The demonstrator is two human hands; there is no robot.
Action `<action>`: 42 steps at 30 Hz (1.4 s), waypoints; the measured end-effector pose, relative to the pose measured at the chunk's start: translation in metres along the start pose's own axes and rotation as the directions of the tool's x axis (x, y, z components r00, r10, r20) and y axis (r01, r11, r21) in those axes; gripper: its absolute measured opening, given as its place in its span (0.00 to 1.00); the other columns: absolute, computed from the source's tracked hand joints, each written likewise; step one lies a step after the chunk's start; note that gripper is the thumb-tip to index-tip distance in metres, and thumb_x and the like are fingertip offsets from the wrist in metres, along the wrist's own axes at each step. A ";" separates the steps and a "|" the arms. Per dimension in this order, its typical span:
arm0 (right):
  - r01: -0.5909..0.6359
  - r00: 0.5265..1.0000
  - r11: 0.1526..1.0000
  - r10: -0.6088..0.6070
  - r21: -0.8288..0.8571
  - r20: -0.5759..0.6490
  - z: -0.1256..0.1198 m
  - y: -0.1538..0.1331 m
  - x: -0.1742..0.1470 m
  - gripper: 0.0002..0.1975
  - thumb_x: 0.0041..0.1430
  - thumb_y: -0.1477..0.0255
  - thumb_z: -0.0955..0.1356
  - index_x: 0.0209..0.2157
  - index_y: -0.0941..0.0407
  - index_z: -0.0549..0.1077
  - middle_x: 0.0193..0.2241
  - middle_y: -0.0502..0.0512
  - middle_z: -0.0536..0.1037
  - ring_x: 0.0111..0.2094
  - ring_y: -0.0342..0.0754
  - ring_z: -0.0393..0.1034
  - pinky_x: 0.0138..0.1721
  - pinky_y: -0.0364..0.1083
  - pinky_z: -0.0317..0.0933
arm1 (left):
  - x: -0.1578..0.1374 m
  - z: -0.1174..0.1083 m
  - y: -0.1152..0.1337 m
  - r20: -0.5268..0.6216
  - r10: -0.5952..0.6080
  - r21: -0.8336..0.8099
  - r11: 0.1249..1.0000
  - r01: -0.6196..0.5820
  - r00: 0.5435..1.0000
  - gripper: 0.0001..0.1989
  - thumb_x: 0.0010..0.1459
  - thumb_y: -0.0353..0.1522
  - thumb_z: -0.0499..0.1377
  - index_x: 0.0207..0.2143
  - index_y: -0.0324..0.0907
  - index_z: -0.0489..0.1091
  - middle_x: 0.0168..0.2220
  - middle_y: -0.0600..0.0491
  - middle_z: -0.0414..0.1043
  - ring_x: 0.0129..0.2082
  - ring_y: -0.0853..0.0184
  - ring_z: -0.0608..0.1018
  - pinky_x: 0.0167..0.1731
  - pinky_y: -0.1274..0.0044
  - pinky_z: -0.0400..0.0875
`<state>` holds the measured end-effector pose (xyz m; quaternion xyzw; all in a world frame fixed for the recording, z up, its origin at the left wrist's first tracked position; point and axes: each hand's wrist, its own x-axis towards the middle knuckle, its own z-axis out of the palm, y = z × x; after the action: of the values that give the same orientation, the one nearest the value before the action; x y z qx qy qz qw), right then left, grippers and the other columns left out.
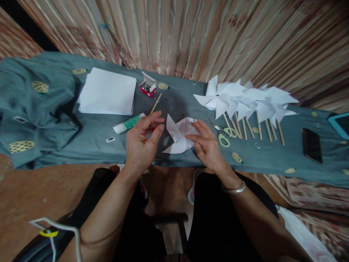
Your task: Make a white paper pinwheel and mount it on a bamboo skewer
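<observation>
A white paper pinwheel [180, 136] with folded blades is in front of me, over the cloth. At its right side, my right hand [207, 147] has its fingers on a blade and grips the paper. My left hand [143, 140] is just left of the pinwheel, apart from it, thumb and fingers bent with a gap between them and nothing visible in them. Beyond its fingers a thin wooden stick [156, 102] shows, its lower end hidden. A white and green glue tube [128, 124] lies beside this hand, partly covered by it.
A small red box of metal pins [147, 87] stands open near a stack of white paper [107, 91]. Scissors [224, 134] with green handles lie right of my right hand, near several finished pinwheels on sticks [245, 96]. A dark phone [311, 145] lies farther right.
</observation>
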<state>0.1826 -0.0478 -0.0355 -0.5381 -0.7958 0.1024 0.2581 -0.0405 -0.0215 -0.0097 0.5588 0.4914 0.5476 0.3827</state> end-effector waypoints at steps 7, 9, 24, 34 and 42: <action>0.008 1.000 0.998 -0.007 -0.067 0.025 0.001 0.000 -0.002 0.18 0.62 0.77 0.60 0.45 0.52 0.77 0.63 0.53 0.66 0.68 0.56 0.49 0.63 0.63 0.52 | -0.001 -0.003 0.001 -0.013 -0.005 -0.002 1.000 0.005 1.000 0.16 0.55 0.35 0.64 0.47 0.44 0.75 0.41 0.51 0.79 0.41 0.64 0.78 0.40 0.74 0.74; 0.008 1.000 0.997 -0.006 -0.079 0.029 0.003 0.000 -0.003 0.17 0.61 0.77 0.60 0.45 0.52 0.77 0.63 0.55 0.66 0.68 0.57 0.50 0.63 0.63 0.52 | -0.001 -0.004 0.002 -0.014 -0.007 -0.008 1.000 0.007 1.000 0.16 0.55 0.34 0.64 0.47 0.44 0.76 0.41 0.51 0.79 0.41 0.64 0.78 0.40 0.75 0.74; 0.063 0.998 0.983 -0.060 -0.170 0.020 0.015 -0.006 -0.004 0.17 0.62 0.78 0.59 0.46 0.51 0.74 0.62 0.56 0.66 0.69 0.58 0.47 0.61 0.63 0.54 | -0.006 -0.005 0.003 0.011 -0.016 -0.013 1.000 0.016 1.000 0.16 0.55 0.35 0.64 0.47 0.45 0.76 0.41 0.51 0.78 0.42 0.63 0.78 0.43 0.73 0.74; 0.069 0.996 0.990 -0.061 -0.125 0.067 0.016 -0.001 0.002 0.16 0.64 0.74 0.58 0.44 0.51 0.74 0.61 0.54 0.66 0.69 0.56 0.45 0.63 0.62 0.53 | -0.010 -0.003 0.001 0.046 -0.021 -0.029 0.999 0.023 0.999 0.16 0.56 0.33 0.64 0.49 0.47 0.75 0.43 0.51 0.78 0.42 0.64 0.78 0.43 0.74 0.75; 0.020 0.998 0.996 -0.015 -0.083 0.064 0.009 0.001 -0.003 0.19 0.62 0.77 0.58 0.47 0.51 0.75 0.61 0.55 0.69 0.69 0.56 0.48 0.62 0.62 0.54 | -0.003 0.008 -0.002 0.024 -0.009 -0.012 1.000 0.009 1.000 0.16 0.55 0.34 0.64 0.47 0.44 0.76 0.42 0.51 0.78 0.41 0.64 0.78 0.42 0.74 0.74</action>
<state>0.1794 -0.0489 -0.0439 -0.5378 -0.8119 0.0840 0.2109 -0.0323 -0.0234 -0.0136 0.5607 0.4859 0.5423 0.3942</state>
